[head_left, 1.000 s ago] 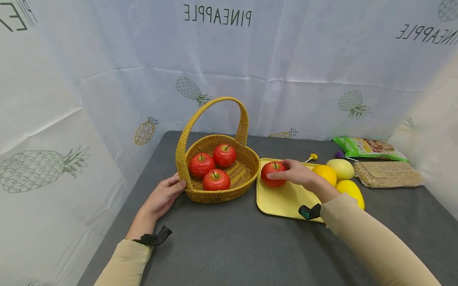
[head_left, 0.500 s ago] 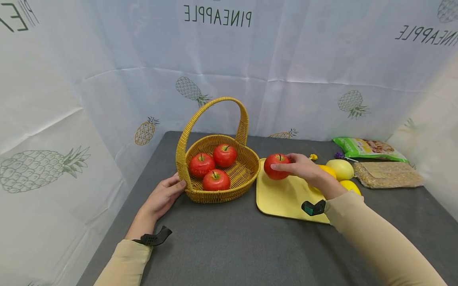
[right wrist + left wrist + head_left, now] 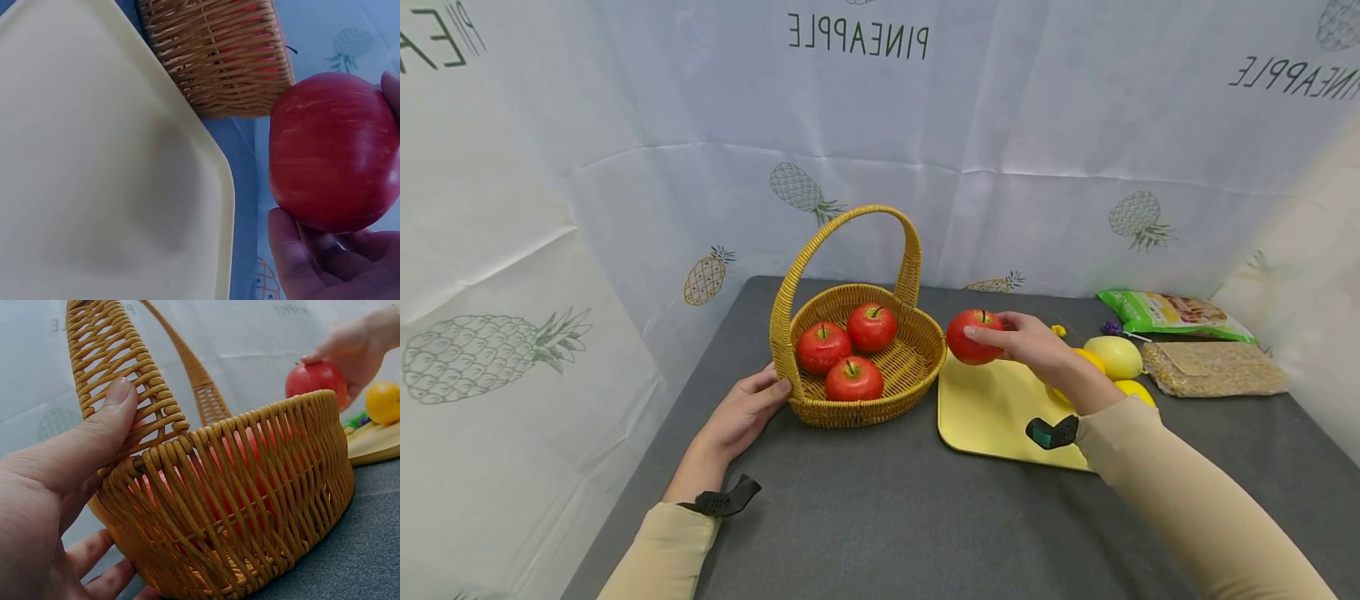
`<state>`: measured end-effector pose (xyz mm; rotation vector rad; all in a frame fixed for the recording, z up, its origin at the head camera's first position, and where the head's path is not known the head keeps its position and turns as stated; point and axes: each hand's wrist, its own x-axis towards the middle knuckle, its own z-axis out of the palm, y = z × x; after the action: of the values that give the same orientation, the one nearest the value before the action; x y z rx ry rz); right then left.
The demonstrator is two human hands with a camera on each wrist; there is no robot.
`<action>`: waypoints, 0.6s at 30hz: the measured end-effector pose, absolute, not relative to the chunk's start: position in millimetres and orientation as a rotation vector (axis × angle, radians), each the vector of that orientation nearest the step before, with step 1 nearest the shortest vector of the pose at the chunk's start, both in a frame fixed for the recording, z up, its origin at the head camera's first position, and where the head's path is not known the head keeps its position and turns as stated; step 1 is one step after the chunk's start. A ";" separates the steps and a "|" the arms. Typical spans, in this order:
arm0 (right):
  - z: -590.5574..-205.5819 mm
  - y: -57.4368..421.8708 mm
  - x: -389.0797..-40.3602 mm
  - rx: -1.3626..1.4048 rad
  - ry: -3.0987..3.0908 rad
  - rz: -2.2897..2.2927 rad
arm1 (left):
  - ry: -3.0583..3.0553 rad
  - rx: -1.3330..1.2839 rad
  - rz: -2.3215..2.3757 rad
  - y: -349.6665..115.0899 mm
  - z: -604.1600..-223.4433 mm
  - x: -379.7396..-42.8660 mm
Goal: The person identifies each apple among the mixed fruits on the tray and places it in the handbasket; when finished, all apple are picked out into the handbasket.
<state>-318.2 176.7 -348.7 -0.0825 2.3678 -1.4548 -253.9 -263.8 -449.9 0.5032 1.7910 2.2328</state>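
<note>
My left hand (image 3: pixel 748 410) grips the left side of a wicker basket (image 3: pixel 850 414), its thumb on the base of the handle in the left wrist view. Three red apples (image 3: pixel 854 379) lie inside the basket. Another red apple (image 3: pixel 973 337) is held between the thumb and fingers of my right hand (image 3: pixel 1033 343), raised above the left end of a yellow tray (image 3: pixel 992 417). In the right wrist view this apple (image 3: pixel 334 153) hangs clear of the tray, near the basket's woven wall (image 3: pixel 219 56).
Yellow fruits and a pale green fruit (image 3: pixel 1114 357) sit at the tray's right, partly behind my right arm. A green packet (image 3: pixel 1176 315) and a clear bag of grains (image 3: pixel 1213 367) lie farther right. A printed curtain (image 3: pixel 1030 125) stands behind the grey table (image 3: pixel 880 517).
My right hand has lifted the apple off the tray, moving it up and then slightly left toward the basket's rim. The left hand and basket stay in place.
</note>
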 end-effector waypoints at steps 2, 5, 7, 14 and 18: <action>-346.9 174.0 -317.9 -0.096 2.357 -1.473 | 1.789 0.512 2.235 -263.7 -449.5 -253.5; -343.9 170.1 -317.2 -0.092 2.352 -1.497 | 1.786 0.523 2.241 -264.0 -449.3 -252.9; -342.4 167.8 -317.2 -0.098 2.354 -1.507 | 1.785 0.519 2.243 -263.9 -448.6 -252.5; -339.4 160.1 -318.6 -0.120 2.371 -1.535 | 1.836 0.491 2.208 -263.2 -446.6 -252.5; -339.1 154.6 -319.2 -0.137 2.383 -1.535 | 1.830 0.472 2.206 -262.3 -446.6 -252.3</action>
<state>-319.2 154.6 -339.1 -0.1369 2.3825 -1.5354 -252.3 -262.3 -446.6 0.4717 1.8302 2.2055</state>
